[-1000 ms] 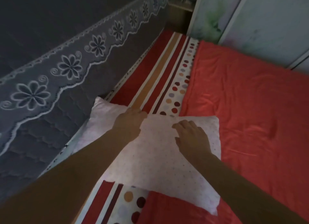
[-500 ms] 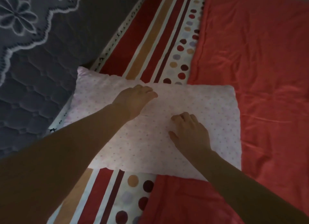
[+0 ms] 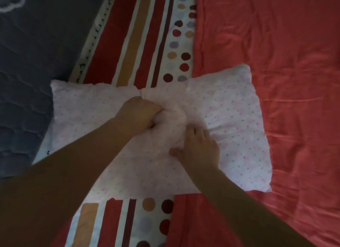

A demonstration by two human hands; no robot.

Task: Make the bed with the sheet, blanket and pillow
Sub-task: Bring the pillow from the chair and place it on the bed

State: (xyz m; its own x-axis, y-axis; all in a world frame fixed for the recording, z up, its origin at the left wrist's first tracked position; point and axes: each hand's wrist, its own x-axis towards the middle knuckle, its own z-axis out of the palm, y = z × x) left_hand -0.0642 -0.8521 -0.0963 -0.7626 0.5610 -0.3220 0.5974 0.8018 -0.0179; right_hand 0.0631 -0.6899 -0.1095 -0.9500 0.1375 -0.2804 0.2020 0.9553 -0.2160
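- 1 pillow, centre frame, lying across 1 striped sheet (12 & 6 o'clock) & 1 red blanket at 3 o'clock.
- 2 hands: left hand curled tight, gripping bunched pillow fabric.
- Right hand, 4 o'clock of left, fingers curled into same bunch.

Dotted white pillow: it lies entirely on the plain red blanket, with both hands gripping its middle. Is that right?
Not entirely. The head view shows the dotted white pillow lying across both the striped, spotted sheet and the plain red blanket. The left hand and right hand do grip its middle.
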